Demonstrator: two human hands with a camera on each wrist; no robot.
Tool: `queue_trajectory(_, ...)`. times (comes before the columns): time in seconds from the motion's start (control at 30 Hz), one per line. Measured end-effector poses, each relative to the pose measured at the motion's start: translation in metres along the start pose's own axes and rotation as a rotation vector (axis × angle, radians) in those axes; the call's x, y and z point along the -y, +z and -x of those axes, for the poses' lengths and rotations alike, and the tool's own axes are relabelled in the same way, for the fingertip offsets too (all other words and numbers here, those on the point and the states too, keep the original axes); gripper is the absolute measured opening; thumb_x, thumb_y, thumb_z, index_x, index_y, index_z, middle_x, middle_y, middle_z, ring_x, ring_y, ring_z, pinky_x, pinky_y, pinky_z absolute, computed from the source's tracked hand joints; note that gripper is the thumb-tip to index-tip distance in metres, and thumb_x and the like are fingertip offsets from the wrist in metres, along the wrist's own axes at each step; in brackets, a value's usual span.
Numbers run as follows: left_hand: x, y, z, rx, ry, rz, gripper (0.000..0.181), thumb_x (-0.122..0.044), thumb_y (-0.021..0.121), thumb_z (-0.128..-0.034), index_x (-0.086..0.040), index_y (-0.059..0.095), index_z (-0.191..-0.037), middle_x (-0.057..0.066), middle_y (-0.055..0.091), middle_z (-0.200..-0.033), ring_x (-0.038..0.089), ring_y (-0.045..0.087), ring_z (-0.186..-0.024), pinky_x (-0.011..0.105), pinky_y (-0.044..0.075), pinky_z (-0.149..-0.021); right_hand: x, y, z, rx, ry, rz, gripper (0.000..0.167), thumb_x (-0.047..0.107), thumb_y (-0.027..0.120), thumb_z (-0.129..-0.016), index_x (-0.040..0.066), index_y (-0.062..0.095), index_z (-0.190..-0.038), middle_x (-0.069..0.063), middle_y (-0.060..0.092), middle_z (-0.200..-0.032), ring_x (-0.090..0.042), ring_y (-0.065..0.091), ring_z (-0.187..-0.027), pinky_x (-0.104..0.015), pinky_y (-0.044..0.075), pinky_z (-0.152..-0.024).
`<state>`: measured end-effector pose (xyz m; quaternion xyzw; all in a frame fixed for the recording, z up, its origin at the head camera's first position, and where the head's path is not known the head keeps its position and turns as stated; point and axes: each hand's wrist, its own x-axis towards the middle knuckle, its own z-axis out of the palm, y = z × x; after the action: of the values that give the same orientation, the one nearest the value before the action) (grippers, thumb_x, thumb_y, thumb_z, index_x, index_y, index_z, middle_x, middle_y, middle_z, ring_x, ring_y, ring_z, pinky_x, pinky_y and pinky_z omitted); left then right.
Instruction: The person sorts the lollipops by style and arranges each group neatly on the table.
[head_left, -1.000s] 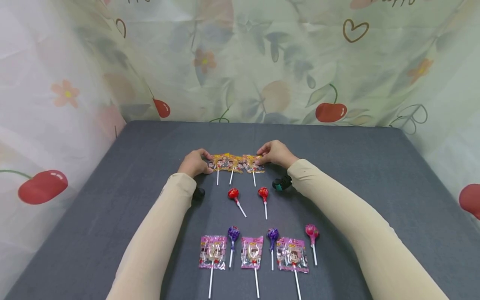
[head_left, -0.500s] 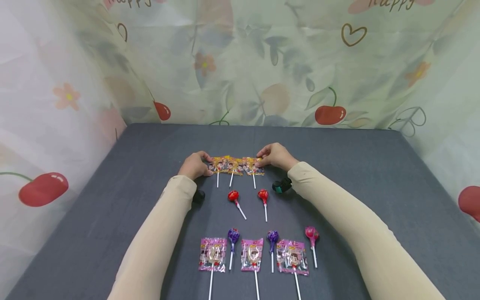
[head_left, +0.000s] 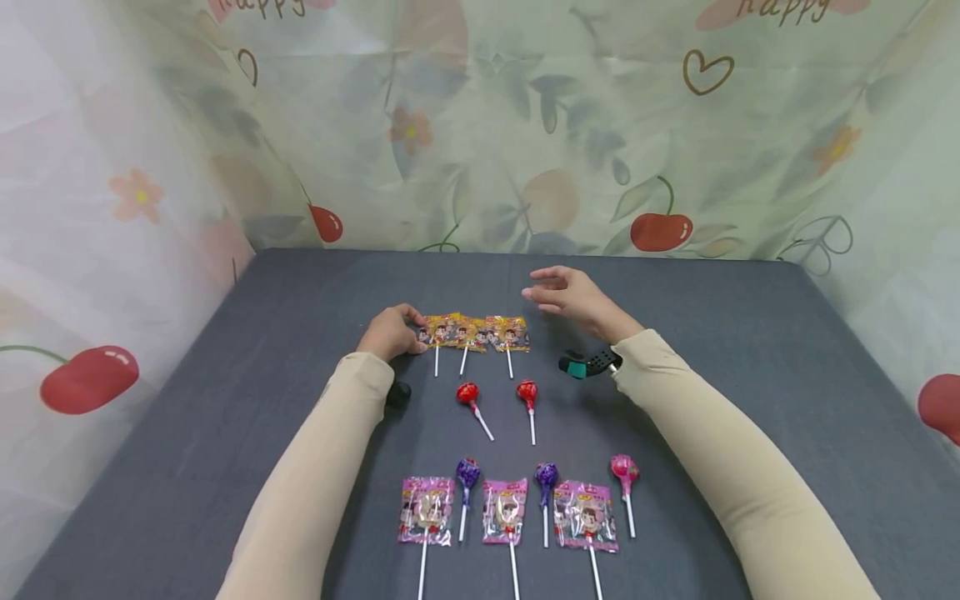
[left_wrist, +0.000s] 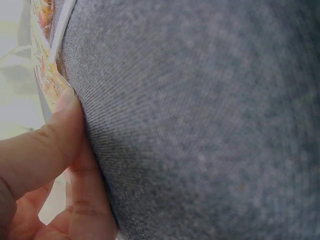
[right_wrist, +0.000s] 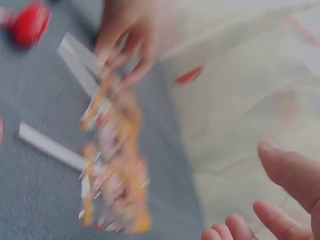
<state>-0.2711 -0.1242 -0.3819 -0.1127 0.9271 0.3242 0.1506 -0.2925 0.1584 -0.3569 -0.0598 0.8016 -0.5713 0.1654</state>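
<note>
Three flat lollipops in yellow wrappers lie in a row far back on the table, their white sticks toward me. My left hand [head_left: 392, 332] pinches the edge of the leftmost yellow-wrapped lollipop [head_left: 442, 330]; its thumb is on the wrapper corner in the left wrist view. The middle yellow-wrapped lollipop [head_left: 470, 333] overlaps its neighbour. To the right of the last yellow-wrapped lollipop [head_left: 507, 333], my right hand [head_left: 573, 297] is raised off the table, fingers loosely extended and holding nothing. The right wrist view is blurred.
Two red ball lollipops [head_left: 528, 390] lie in front of the row. Nearer me are two purple ball lollipops [head_left: 468, 473], a pink ball lollipop [head_left: 624, 468] and three pink-wrapped flat lollipops [head_left: 505, 510]. A patterned curtain [head_left: 480, 150] surrounds the grey table [head_left: 300, 433].
My right hand has let go of the rightmost yellow-wrapped lollipop and moved up and to the right. The left hand stays in place, and the lollipops have kept their arrangement.
</note>
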Motion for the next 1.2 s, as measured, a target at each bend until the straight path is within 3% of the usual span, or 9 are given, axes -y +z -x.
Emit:
queue_trajectory(0.17, -0.002, -0.002, 0.000, 0.004, -0.004, 0.016, 0.037, -0.008, 0.075, -0.0836, -0.012, 0.058, -0.116, 0.017, 0.052, -0.130, 0.029, 0.046, -0.103, 0.038, 0.036, -0.088, 0.013, -0.015, 0.035, -0.005, -0.130, -0.008, 0.058, 0.027, 0.064, -0.094, 0.006, 0.040, -0.142, -0.018, 0.044, -0.143, -0.031, 0.047, -0.131, -0.043, 0.039, -0.107)
queue_trajectory(0.43, -0.002, -0.001, 0.001, 0.003, -0.010, 0.013, 0.037, -0.008, 0.074, -0.0843, -0.013, 0.058, -0.117, 0.016, 0.051, -0.133, 0.029, 0.046, -0.105, 0.038, 0.037, -0.088, 0.006, -0.018, 0.083, -0.033, -0.214, 0.231, 0.048, 0.032, 0.066, -0.093, 0.010, 0.052, -0.133, -0.012, 0.055, -0.135, -0.028, 0.052, -0.124, -0.049, 0.042, -0.101)
queue_trajectory(0.7, -0.001, -0.001, 0.002, -0.006, 0.000, 0.001, 0.037, -0.009, 0.074, -0.0848, -0.013, 0.058, -0.117, 0.017, 0.050, -0.134, 0.030, 0.045, -0.106, 0.039, 0.037, -0.091, -0.029, 0.003, 0.122, 0.138, -0.275, 0.358, 0.040, 0.025, 0.070, -0.089, 0.004, 0.060, -0.122, -0.015, 0.062, -0.124, -0.030, 0.058, -0.115, -0.049, 0.044, -0.098)
queue_trajectory(0.93, -0.002, 0.000, 0.004, -0.012, -0.001, -0.006, 0.037, -0.009, 0.074, -0.0847, -0.012, 0.058, -0.118, 0.018, 0.051, -0.133, 0.029, 0.046, -0.104, 0.039, 0.038, -0.090, -0.044, 0.013, 0.149, 0.313, -0.287, 0.464, 0.046, 0.035, 0.077, -0.081, 0.013, 0.063, -0.118, -0.002, 0.064, -0.119, -0.020, 0.061, -0.111, -0.043, 0.047, -0.096)
queue_trajectory(1.2, -0.002, 0.001, 0.004, -0.014, 0.004, -0.001, 0.037, -0.010, 0.074, -0.0846, -0.012, 0.058, -0.118, 0.017, 0.051, -0.134, 0.029, 0.046, -0.104, 0.038, 0.038, -0.090, -0.056, 0.014, 0.162, 0.399, -0.391, 0.563, 0.052, 0.042, 0.081, -0.076, 0.015, 0.063, -0.116, 0.003, 0.065, -0.112, -0.013, 0.060, -0.105, -0.032, 0.046, -0.094)
